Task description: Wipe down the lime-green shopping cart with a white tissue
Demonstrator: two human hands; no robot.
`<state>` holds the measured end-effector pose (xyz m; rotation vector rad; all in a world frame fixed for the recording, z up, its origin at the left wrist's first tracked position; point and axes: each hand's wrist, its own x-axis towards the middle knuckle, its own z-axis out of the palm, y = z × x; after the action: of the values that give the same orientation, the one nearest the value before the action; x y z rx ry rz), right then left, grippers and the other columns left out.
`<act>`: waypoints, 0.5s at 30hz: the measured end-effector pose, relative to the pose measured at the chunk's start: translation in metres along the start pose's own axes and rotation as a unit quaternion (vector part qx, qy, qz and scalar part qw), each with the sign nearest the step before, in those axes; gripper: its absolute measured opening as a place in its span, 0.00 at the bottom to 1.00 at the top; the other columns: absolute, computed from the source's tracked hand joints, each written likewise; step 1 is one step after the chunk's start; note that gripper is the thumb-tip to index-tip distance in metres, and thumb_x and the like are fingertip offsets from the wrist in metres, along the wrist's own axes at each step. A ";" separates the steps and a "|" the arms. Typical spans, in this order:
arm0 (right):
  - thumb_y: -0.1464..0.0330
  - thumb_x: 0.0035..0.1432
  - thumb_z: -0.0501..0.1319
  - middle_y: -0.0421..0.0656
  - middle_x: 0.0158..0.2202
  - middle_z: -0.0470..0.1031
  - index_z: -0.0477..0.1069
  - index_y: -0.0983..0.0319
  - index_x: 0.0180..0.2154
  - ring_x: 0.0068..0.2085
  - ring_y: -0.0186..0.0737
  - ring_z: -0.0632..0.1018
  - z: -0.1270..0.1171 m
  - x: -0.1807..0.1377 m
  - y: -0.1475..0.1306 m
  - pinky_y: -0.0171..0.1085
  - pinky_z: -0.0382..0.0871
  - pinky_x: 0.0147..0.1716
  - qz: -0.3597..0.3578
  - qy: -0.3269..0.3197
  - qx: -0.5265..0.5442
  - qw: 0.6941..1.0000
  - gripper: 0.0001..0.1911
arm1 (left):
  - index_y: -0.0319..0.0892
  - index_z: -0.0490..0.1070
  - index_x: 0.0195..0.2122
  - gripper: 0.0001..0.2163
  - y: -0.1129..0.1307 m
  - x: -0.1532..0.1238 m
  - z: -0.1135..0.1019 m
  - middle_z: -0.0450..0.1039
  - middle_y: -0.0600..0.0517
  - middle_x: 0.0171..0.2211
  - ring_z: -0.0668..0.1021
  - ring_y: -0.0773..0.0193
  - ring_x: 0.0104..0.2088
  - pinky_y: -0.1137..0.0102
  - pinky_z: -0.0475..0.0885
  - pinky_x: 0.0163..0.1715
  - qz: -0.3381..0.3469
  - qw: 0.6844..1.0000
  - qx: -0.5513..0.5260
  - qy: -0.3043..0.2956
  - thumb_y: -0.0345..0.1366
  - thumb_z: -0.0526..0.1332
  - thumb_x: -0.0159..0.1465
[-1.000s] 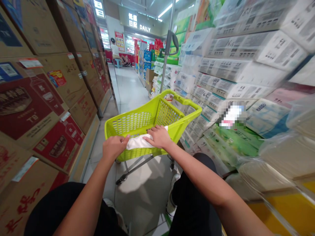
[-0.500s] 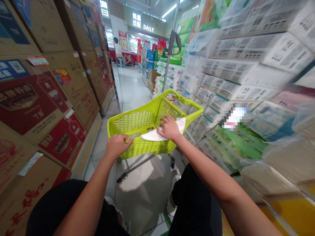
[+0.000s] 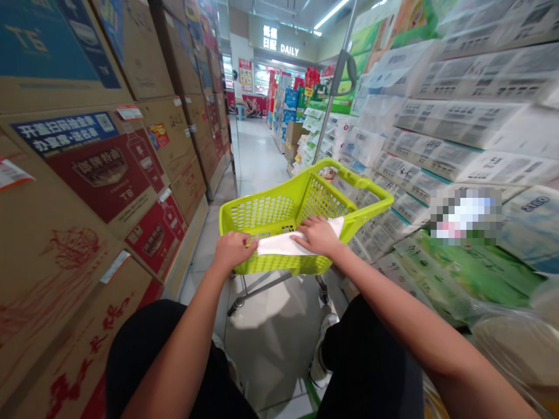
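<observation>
A lime green shopping cart (image 3: 266,212) with a mesh basket stands on the tiled aisle floor in front of me. My left hand (image 3: 232,250) grips the near rim of the basket at its left corner. My right hand (image 3: 318,235) presses flat on a white cloth (image 3: 279,245) that lies over the near rim and the right side of the basket. The cart's tall metal handle pole (image 3: 334,93) rises on the far side. My knees in black trousers show at the bottom.
Stacked brown and red cartons (image 3: 109,169) wall the left side of the aisle. Packs of tissue and paper goods (image 3: 441,151) are piled along the right. The tiled aisle (image 3: 257,157) runs ahead toward more displays and a "DAILY" sign (image 3: 283,46).
My right hand slid with the white cloth from the middle of the near rim toward the basket's right side. The view shifted left, and my left hand stayed on the rim.
</observation>
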<state>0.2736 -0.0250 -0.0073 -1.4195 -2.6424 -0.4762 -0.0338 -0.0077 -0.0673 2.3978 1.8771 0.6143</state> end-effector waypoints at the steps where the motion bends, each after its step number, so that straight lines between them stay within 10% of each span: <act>1: 0.47 0.76 0.48 0.51 0.43 0.82 0.80 0.61 0.43 0.48 0.50 0.75 -0.003 -0.004 0.011 0.45 0.55 0.47 0.002 -0.005 -0.015 1.000 0.30 | 0.45 0.73 0.25 0.22 -0.002 0.000 0.000 0.80 0.46 0.29 0.79 0.53 0.36 0.66 0.51 0.30 0.006 1.000 -0.003 0.000 0.55 0.53 0.67; 15: 0.48 0.74 0.54 0.48 0.47 0.81 0.77 0.60 0.53 0.48 0.49 0.72 0.025 0.004 0.003 0.47 0.54 0.50 -0.027 0.107 0.013 0.994 0.25 | 0.45 0.80 0.31 0.30 -0.002 0.017 -0.001 0.84 0.44 0.35 0.81 0.54 0.37 0.65 0.52 0.30 0.034 0.998 0.042 -0.021 0.56 0.46 0.75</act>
<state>0.2755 -0.0126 -0.0296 -1.2175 -2.5120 -0.5620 -0.0325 0.0082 -0.0621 2.5153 1.8489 0.4945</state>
